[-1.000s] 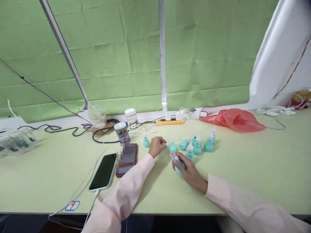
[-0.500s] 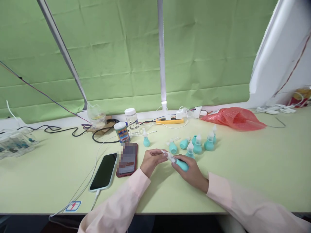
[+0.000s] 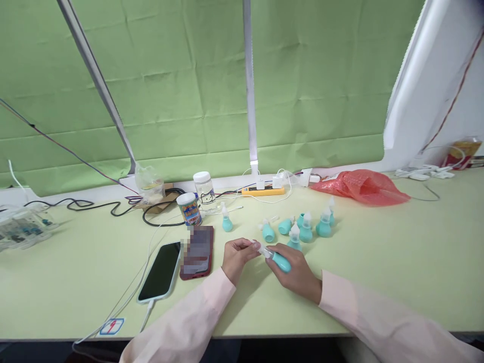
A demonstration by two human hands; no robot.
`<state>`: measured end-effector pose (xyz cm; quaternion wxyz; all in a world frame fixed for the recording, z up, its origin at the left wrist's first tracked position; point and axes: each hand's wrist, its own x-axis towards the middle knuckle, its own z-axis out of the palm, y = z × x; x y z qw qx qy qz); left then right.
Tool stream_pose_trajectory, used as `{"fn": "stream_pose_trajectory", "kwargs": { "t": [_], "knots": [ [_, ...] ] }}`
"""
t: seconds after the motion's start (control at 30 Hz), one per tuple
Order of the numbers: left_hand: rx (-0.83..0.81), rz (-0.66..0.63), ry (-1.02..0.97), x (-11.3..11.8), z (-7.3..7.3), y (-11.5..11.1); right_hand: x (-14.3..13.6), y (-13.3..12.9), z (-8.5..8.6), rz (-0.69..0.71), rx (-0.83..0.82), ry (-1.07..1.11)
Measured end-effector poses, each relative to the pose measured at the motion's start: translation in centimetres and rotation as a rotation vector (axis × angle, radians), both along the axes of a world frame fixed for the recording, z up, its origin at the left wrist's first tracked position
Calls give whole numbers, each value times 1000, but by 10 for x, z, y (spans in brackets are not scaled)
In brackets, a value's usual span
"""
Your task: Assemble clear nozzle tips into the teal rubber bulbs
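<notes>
My right hand is wrapped around the turquoise bulb of a nasal aspirator, tilted with its clear tip toward the left. My left hand is closed, pinching the clear nozzle end between thumb and fingers. Just beyond my hands several more turquoise bulbs stand or lie, among them an upright aspirator with a clear tip, another upright aspirator and a bare bulb lying on its side. A single aspirator stands apart to the left.
Two phones, one black-screened and one in a red case, lie left of my hands on the table. Behind are a labelled can, a clear jar, a yellow power strip, cables and a red bubble-wrap bag.
The view has shifted slightly. Both hands keep their hold on the aspirator, and my left fingers have moved a little along its clear nozzle.
</notes>
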<state>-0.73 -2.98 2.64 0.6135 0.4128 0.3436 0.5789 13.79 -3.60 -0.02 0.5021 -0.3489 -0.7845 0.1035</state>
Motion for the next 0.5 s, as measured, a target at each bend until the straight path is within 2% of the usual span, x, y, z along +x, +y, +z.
{"fn": "stream_pose_trajectory", "kwargs": {
  "t": [0.13, 0.33, 0.43, 0.5],
  "knots": [
    [68, 42, -55, 5, -5, -3, -1, 0, 3, 3, -36, 42],
    [96, -47, -85, 3, -9, -1, 0, 2, 6, 76, -34, 56],
    [115, -56, -81, 5, -6, -3, -1, 1, 10, 84, -47, 81],
    [154, -32, -31, 6, 1, -5, -2, 0, 12, 97, -88, 104]
  ]
}}
